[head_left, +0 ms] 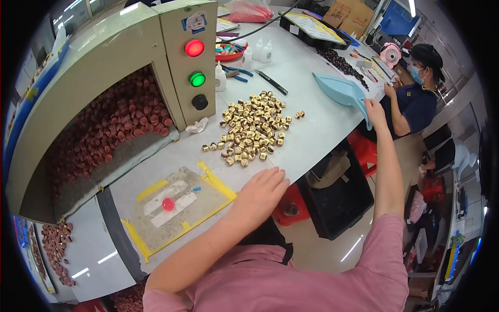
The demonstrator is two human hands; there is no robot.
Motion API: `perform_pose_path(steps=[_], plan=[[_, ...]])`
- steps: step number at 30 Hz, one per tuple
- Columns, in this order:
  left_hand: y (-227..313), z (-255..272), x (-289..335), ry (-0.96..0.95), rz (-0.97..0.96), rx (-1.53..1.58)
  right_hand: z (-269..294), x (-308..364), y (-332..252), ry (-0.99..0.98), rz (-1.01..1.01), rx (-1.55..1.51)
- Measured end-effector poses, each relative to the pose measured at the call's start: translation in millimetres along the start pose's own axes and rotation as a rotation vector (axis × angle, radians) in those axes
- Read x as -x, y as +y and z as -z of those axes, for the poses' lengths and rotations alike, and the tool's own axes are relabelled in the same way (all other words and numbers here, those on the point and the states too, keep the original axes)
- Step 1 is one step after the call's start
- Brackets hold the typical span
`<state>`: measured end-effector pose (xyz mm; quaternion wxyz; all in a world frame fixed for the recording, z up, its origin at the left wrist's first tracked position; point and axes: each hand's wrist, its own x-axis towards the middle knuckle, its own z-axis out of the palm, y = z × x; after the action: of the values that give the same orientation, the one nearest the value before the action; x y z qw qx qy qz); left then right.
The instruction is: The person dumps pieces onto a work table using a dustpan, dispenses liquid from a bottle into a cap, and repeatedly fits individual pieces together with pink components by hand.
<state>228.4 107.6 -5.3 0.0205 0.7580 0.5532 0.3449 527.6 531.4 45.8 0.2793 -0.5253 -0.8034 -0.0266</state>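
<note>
A light blue plastic dustpan (343,91) lies tilted at the table edge.

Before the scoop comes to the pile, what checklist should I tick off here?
1. Right hand grips the blue scoop: ok.
2. Scoop at the gold pieces: not ok, it is apart, to their right.
3. Left hand flat on the table edge near the pile: ok.
4. Pieces gathered: not ok, a few strays lie at the pile's edges.
5. Scoop empty: cannot tell.
</note>
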Motion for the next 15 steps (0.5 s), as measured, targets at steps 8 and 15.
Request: perform_pose_path(steps=[8, 15], plan=[[-1.7, 39.6, 19.8, -0.184, -0.048, -0.055, -49.3, 57.5, -201.4, -0.128, 0.249, -0.516], [-7.4, 37.7, 18.0, -0.201, -0.011, 0.007, -73.8, 92.7, -287.0, -0.287, 0.228, -0.682]])
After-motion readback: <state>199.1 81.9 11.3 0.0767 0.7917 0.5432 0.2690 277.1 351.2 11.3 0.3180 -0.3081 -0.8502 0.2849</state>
